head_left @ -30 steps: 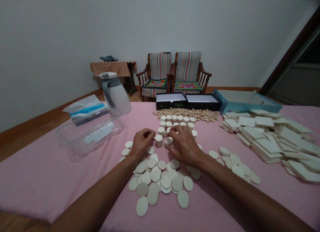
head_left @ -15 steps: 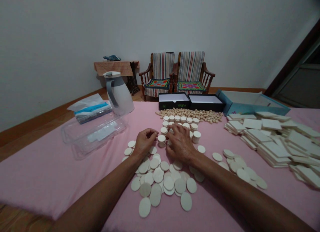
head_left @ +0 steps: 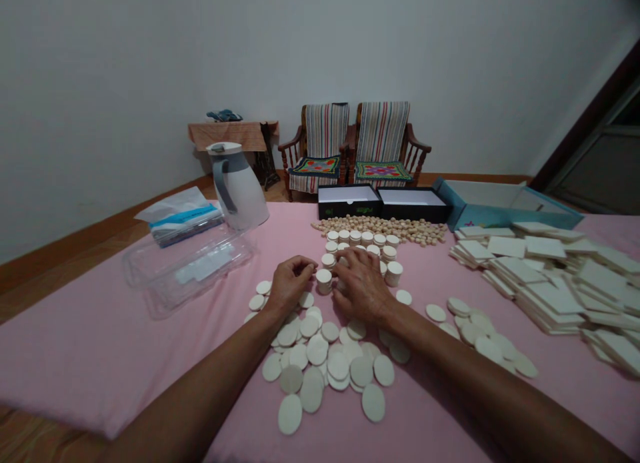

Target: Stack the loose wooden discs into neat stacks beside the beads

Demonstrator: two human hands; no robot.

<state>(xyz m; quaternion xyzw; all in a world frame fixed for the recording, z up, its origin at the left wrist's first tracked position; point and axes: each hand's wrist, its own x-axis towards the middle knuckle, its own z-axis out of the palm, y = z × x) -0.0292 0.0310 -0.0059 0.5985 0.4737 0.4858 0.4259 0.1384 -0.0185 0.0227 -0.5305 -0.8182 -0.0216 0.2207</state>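
Bending its fingers downwards, the right hand (head_left: 363, 286) covers part of the stacks of white discs (head_left: 355, 238); I cannot tell whether it grips any, because its back hides the fingertips. The left hand (head_left: 290, 283) is just beside the nearest stack (head_left: 324, 282), fingers curled and thumb close to the forefinger; whether something is between them, I cannot tell.

On the near side of both hands, loose discs (head_left: 317, 350) lie scattered and overlapping. Farther to the right is a second group of discs (head_left: 490, 348), then a large heap of flat boards (head_left: 553, 298). To the left, a wide stretch of bench (head_left: 125, 356) gives room, up to the clear plastic container (head_left: 205, 270). One tissue pack (head_left: 185, 223) lies near the left edge, and one white jug (head_left: 243, 196) stands upright beside it.

I count six stacks in the farthest row; the loose discs and the wooden beads (head_left: 380, 228) overlap too much for counting. Behind the beads, two black boxes (head_left: 350, 208) and one blue box (head_left: 500, 216) follow the far edge. Beyond it are two chairs (head_left: 327, 133).
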